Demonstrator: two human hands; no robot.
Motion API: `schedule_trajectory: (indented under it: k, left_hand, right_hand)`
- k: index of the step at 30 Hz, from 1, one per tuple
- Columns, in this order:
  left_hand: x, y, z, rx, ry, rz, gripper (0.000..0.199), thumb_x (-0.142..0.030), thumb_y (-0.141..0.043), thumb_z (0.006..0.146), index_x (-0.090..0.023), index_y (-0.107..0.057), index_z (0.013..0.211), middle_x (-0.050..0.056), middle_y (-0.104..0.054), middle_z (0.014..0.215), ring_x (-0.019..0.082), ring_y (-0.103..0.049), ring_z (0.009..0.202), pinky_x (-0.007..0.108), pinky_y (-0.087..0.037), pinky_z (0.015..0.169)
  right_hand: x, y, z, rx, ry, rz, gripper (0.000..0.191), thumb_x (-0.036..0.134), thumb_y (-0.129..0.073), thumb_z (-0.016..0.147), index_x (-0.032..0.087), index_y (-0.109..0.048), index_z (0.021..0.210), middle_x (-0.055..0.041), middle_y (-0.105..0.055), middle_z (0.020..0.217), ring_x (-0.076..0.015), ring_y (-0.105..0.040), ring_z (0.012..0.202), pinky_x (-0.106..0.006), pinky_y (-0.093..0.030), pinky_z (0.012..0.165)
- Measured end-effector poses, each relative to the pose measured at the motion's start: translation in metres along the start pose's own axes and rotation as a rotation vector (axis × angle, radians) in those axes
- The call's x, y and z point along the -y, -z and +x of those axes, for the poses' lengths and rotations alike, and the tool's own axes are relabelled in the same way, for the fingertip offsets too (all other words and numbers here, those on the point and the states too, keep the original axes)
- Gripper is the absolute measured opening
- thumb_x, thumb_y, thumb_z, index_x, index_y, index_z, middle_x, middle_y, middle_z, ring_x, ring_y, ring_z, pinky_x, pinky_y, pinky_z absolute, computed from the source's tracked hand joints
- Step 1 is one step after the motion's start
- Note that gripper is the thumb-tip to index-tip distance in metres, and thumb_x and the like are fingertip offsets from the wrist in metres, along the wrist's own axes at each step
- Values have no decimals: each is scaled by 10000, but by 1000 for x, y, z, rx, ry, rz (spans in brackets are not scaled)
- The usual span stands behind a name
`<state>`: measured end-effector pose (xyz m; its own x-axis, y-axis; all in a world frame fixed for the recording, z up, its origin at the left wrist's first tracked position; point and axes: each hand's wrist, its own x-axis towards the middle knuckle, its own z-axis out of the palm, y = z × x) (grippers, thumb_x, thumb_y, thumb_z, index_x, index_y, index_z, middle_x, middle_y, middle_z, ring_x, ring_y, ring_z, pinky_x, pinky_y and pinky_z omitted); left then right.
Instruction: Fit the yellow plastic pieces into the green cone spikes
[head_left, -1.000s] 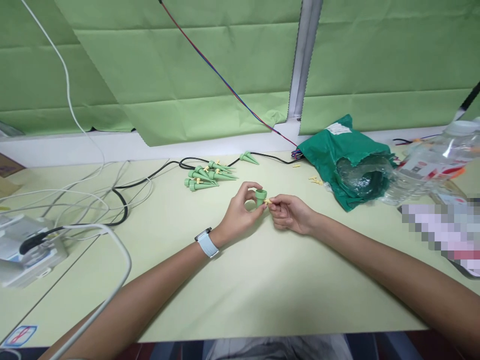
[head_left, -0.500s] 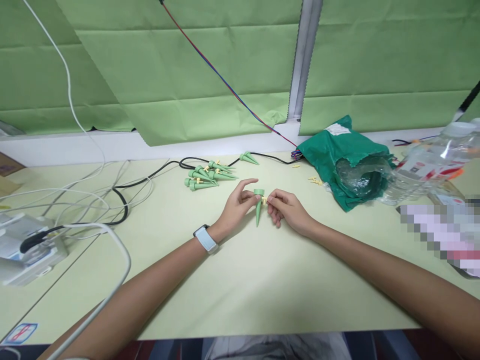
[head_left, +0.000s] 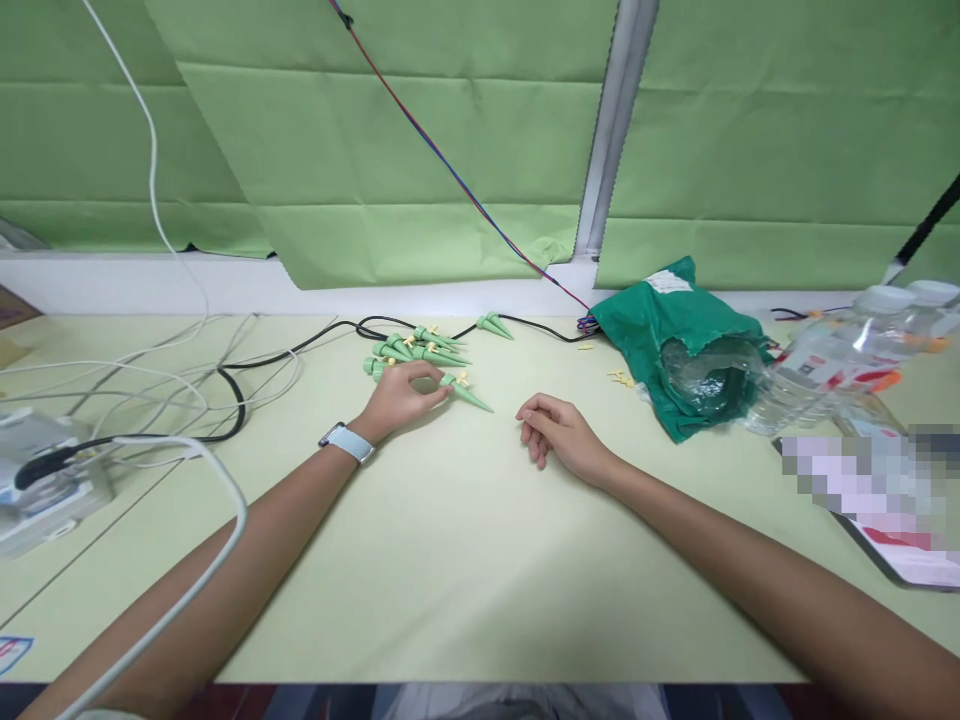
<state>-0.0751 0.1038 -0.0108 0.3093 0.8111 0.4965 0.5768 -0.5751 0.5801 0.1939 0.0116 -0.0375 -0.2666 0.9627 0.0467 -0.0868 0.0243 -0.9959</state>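
Observation:
Between the thumb and fingers of my left hand (head_left: pixel 405 402) is the cap end of a green plant watering spike (head_left: pixel 469 394), its point aimed right and a small yellow valve (head_left: pixel 463 379) on its side. Right behind that hand lies a pile of similar green watering spikes (head_left: pixel 431 352) with yellow valves, partly hidden by my fingers. My right hand (head_left: pixel 559 432) hovers or rests over the table to the right, fingers loosely curled together, with nothing visible in them. A gap of bare table separates it from the held spike's tip.
One or two more spikes (head_left: pixel 495 325) lie farther back by a black cable (head_left: pixel 544 327). Loose yellow valves (head_left: pixel 621 378) sit near a torn green bag (head_left: pixel 664 350). Clear plastic bottles (head_left: pixel 840 345) stand at right. White cables and a power strip (head_left: pixel 52 490) occupy the left.
My left hand has carried the spike leftward, up to the pile, and tipped it from upright to lying sideways. My right hand has let go of the yellow valve, which stays on the spike.

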Motion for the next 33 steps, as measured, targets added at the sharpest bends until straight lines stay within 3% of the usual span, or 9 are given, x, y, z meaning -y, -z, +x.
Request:
schedule_trajectory:
  k: [5,9,13,20,26,33]
  left_hand:
    - [15,3,2,24,-120,91,200,-409,-711,806,-212,-686,775,74,-753,979,245,-688,941,363,-510,890]
    - [20,9,0,-33,-106,141,186,-401,-686,825,-216,-691,812,81,-740,1003,249,-670,968,380,-501,904]
    - [34,32,-13,-45,-143,257,212,-420,-671,826,-224,-643,751,80,-711,973,257,-630,1015,385,-478,938]
    - [59,69,-29,-131,-90,468,256,-470,-653,828,-231,-619,744,58,-660,913,262,-595,959,398,-439,924]
    - [66,70,-27,-181,-5,556,264,-475,-647,833,-221,-628,763,74,-655,944,278,-574,991,399,-419,904]
    - [61,68,-30,-234,-10,630,282,-456,-681,825,-210,-546,853,82,-596,956,282,-525,1011,404,-404,908]
  right_hand:
    - [-3,1,3,22,11,-28,194,385,-590,893,196,-606,934,10,-636,736,-107,-592,513,-220,-499,422]
    - [-2,-1,5,38,6,-40,181,368,-584,886,194,-610,927,13,-629,727,-105,-589,514,-216,-496,420]
    - [-2,-2,5,39,-4,-44,161,348,-589,877,191,-612,906,13,-626,717,-103,-586,517,-209,-491,421]
    - [-3,-3,5,50,-10,-60,129,315,-585,875,191,-618,895,10,-631,719,-100,-572,517,-211,-489,427]
    - [-2,-2,4,51,-13,-95,98,266,-571,869,187,-622,896,11,-626,715,-103,-573,525,-214,-490,436]
    - [-1,-2,3,50,-9,-118,102,266,-561,875,186,-623,894,6,-626,727,-107,-578,536,-215,-487,437]
